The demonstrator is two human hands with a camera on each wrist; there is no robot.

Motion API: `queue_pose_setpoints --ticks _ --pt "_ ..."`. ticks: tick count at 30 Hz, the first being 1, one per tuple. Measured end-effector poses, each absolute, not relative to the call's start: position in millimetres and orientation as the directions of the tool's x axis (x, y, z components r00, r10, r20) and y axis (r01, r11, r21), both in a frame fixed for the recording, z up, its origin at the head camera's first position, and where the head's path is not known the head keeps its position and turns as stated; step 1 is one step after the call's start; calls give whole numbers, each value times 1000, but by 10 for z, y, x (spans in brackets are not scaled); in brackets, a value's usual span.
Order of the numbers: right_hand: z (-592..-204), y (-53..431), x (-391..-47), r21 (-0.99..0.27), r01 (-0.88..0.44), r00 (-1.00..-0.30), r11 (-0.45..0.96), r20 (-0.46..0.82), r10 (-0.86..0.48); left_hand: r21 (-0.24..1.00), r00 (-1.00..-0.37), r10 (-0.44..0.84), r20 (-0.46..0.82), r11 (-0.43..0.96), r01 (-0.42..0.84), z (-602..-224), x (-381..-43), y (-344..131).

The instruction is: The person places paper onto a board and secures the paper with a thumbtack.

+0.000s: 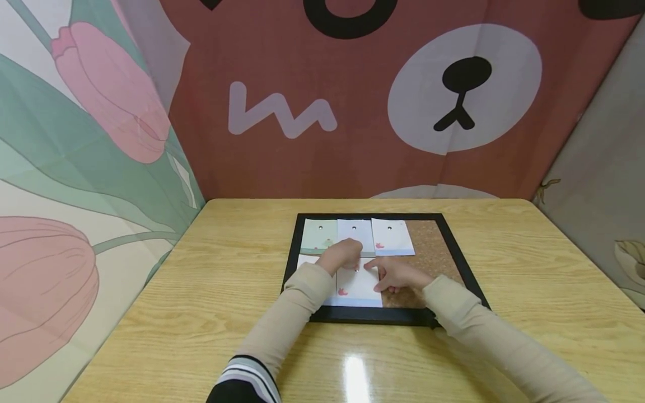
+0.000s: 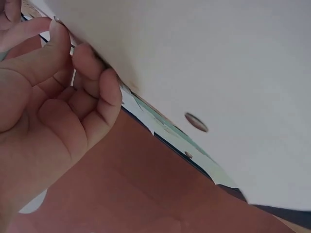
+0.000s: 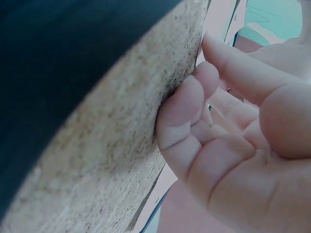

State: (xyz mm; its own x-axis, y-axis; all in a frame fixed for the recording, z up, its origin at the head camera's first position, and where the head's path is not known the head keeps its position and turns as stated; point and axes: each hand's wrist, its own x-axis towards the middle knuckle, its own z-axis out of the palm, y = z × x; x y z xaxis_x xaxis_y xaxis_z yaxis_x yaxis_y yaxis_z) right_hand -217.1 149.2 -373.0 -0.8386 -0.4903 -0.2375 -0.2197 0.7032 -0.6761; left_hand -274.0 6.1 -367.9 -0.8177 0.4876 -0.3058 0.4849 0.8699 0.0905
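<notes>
A black-framed cork board (image 1: 434, 240) lies on the table, with several printed paper sheets on it. My left hand (image 1: 344, 254) is over the lower middle sheet (image 1: 359, 291). Its thumb touches a small metal thumbtack (image 2: 57, 19) at that sheet's upper part, with the other fingers curled beside it. My right hand (image 1: 398, 274) is at the same sheet's right edge, index finger and thumb extended to the paper, remaining fingers bent against the cork (image 3: 112, 131). A lower left sheet (image 1: 306, 260) is partly hidden by my left arm.
Along the board's upper row are a green sheet (image 1: 312, 238), a pale blue sheet (image 1: 347, 218) and a white sheet (image 1: 398, 238), each with a metal tack. The wooden table (image 1: 242, 263) extends around the board. A printed cloth (image 1: 302, 162) hangs behind it.
</notes>
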Motion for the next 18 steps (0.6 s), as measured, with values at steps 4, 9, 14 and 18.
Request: queue_pose_setpoints --ticks 4,9,14,18 --pt "-3727 1502 -2181 -674 -218 -840 706 -238 -487 96 -813 489 -316 869 486 -3669 -2728 65" --pt "-3724 1519 -2204 -671 -216 -828 709 -259 -498 104 -806 470 -358 878 466 -3664 -2705 58" --pt "-3737 1537 -2237 -692 -191 -827 696 -269 -494 146 -804 483 -346 874 463 -3616 -2664 -8" --pt "-3740 1561 -2274 -665 -285 -860 691 -140 -490 177 -817 469 -336 883 435 -3503 -2589 -144"
